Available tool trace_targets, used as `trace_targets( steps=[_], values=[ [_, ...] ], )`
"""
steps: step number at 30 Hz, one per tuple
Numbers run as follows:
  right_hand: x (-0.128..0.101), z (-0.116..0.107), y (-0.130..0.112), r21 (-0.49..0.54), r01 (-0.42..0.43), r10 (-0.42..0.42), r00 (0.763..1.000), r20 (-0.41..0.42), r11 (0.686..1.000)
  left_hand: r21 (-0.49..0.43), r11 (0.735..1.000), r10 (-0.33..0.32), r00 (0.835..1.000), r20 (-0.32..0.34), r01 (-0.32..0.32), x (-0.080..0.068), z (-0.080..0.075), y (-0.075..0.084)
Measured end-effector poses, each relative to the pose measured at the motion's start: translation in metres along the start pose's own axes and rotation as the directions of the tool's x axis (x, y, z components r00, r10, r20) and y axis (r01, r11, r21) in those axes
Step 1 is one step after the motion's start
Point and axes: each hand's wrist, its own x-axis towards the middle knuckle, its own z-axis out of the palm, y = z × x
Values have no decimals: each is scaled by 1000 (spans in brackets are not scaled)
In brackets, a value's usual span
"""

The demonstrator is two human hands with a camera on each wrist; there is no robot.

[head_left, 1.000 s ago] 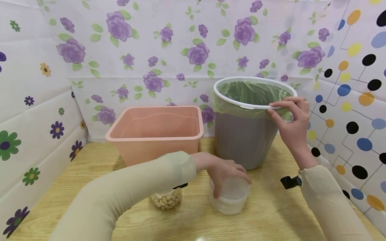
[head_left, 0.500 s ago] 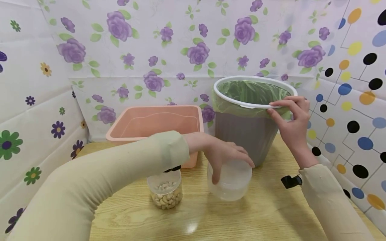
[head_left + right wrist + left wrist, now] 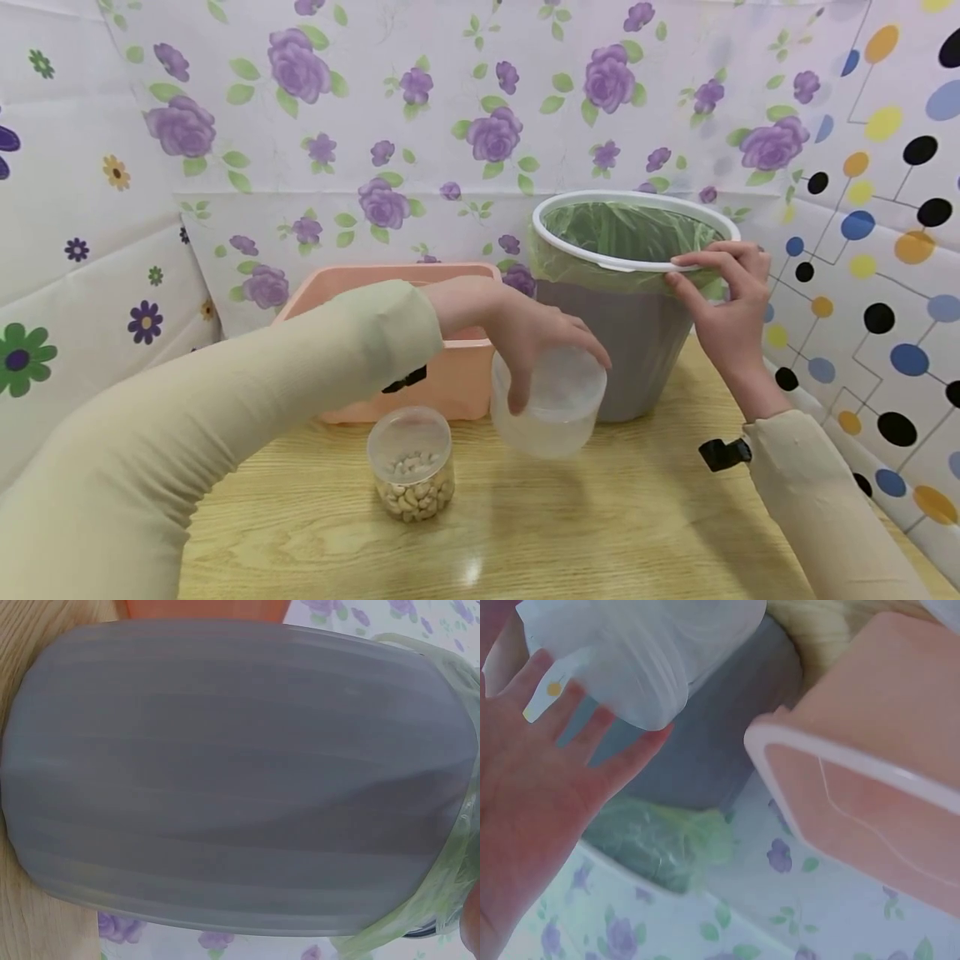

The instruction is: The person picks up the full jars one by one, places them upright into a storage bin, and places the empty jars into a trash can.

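My left hand (image 3: 528, 333) grips a translucent plastic jar (image 3: 551, 421) from above, thumb on the near side and fingers over the far side. The jar is tilted and held up in front of the trash can (image 3: 637, 358); in the left wrist view its cloudy wall (image 3: 637, 667) sits beyond the spread fingers. My right hand (image 3: 731, 304) pinches the white rim of the can at its right front, thumb below and fingers on top. A pale green bag (image 3: 630, 229) lines the can and folds over its edge. In the right wrist view the can's grey ribbed side fills most of the picture.
A second clear jar (image 3: 410, 467), partly filled with cashews, stands on the wooden table (image 3: 525, 533) below my left forearm. Behind that forearm is a pink plastic basin (image 3: 450, 383), left of the can. Patterned sheets (image 3: 420, 125) close off the back and sides.
My left hand has lifted the translucent jar off the table, up and slightly left. The cashew jar, partly hidden before, now shows fully. The right hand has stayed on the rim.
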Motion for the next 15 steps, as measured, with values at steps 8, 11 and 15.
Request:
trace_targets(
  steps=[8,11,15],
  values=[
    [-1,1,1,-5,-7,7,1000,-2,1000,-34,999,-36,999,-20,35,-24,-25,0],
    [-1,0,2,-5,-8,8,1000,-8,1000,-30,998,-62,998,-23,61,-32,-36,3],
    [-1,1,1,-1,-14,14,1000,-8,1000,-23,995,-100,995,-24,99,-43,-47,3]
  ],
)
